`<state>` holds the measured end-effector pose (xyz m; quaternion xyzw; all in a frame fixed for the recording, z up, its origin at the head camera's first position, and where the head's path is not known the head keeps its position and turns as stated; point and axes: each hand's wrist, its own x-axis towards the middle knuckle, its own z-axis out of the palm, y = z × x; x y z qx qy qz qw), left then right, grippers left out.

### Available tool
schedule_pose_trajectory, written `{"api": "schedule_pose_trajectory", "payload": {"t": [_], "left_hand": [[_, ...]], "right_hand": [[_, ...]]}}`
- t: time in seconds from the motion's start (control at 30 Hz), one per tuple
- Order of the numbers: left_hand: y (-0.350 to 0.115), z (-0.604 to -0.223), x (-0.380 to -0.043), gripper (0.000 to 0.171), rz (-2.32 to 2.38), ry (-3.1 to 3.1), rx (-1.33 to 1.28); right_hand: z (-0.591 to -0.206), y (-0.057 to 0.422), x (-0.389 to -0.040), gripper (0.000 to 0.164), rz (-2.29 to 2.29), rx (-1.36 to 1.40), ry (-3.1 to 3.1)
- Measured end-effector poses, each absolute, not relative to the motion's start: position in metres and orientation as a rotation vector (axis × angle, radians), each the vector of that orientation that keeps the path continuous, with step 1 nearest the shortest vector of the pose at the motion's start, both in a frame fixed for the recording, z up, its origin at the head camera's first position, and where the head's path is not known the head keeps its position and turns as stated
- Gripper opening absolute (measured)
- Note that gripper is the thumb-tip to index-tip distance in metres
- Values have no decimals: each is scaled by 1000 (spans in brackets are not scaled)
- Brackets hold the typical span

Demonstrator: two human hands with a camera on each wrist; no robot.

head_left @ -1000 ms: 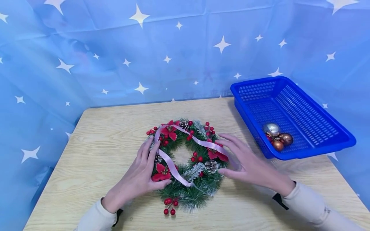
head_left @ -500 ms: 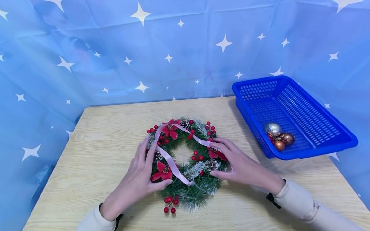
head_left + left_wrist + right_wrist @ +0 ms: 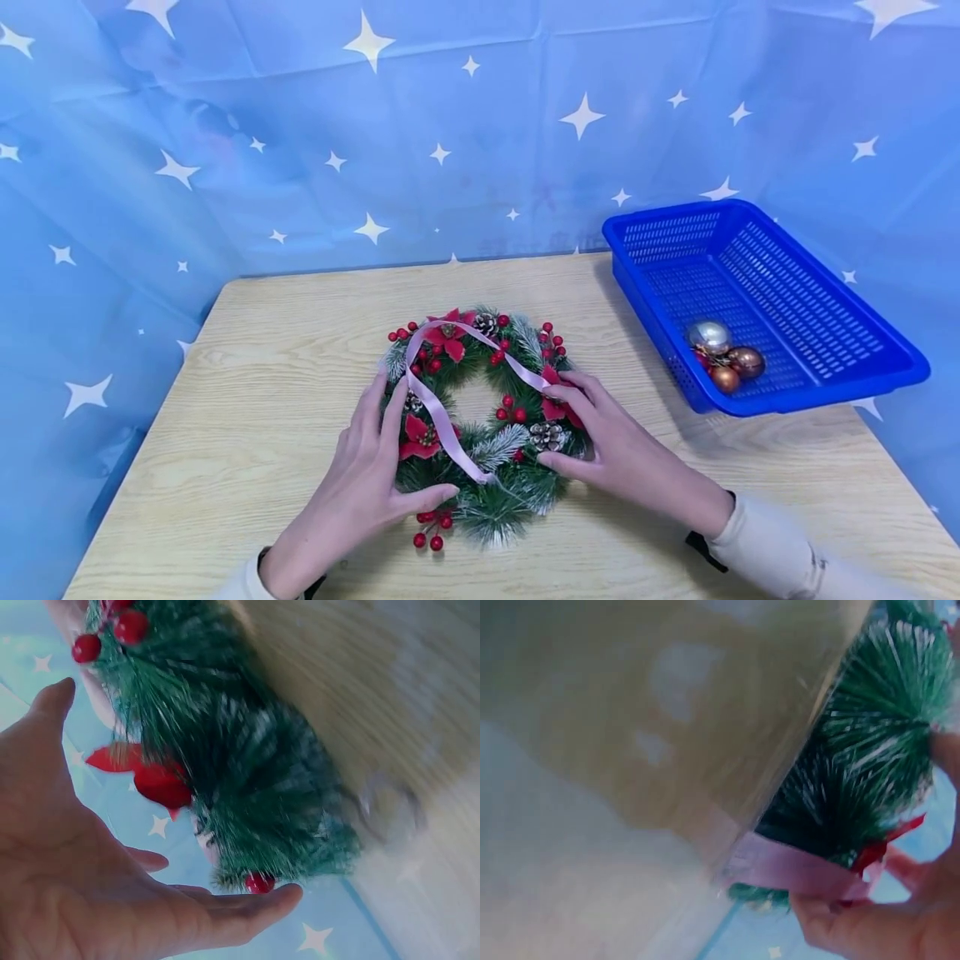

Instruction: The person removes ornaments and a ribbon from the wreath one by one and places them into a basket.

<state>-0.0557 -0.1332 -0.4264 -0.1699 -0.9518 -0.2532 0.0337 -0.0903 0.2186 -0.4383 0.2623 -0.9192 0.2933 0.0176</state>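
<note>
A green Christmas wreath [image 3: 495, 512] with red poinsettias, pinecones and red berries lies flat on the wooden table. A pink ribbon [image 3: 444, 429] loops loosely over its top. Along the wreath's left side lies my left hand [image 3: 367, 479], fingers fairly straight and thumb spread over the near greenery. In the left wrist view a fingertip reaches a red berry [image 3: 259, 883] at the wreath's edge. My right hand [image 3: 611, 442] grips the right side, fingertips by a poinsettia [image 3: 553, 408] and thumb at a pinecone [image 3: 548, 436]. The ribbon's end passes under the right fingers.
A blue plastic basket [image 3: 840, 392] stands at the back right of the wooden table [image 3: 300, 350]. Inside are several shiny baubles [image 3: 725, 379], silver, copper and red. A blue star-printed cloth [image 3: 420, 108] hangs behind the table and along its sides.
My right hand has moved left and closed in on the wreath's right side. The wreath has turned slightly clockwise, its near berries shifting left. The left hand stays along the left side.
</note>
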Motion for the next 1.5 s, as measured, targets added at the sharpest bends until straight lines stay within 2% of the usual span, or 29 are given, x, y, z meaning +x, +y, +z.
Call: {"api": "schedule_pose_trajectory", "payload": {"t": [0.33,0.8,1.03,1.27,1.5], "left_hand": [[-131,-436,-59,138,-814,-2926,-615],[-144,-437,-78,135,-829,-2884,-832],[-141,-432,-73,136,-825,-2898,-702],[-136,-428,-60,136,-821,-2929,-578],[-132,-432,-61,140,-906,-2986,-571]], "right_hand": [[-429,217,-80,89,801,741,-2877],[-427,237,-115,99,886,881,-2870],[-425,236,-115,100,837,852,-2932],[-424,223,-94,98,813,687,-2984],[-423,215,-82,99,752,642,-2964]]}}
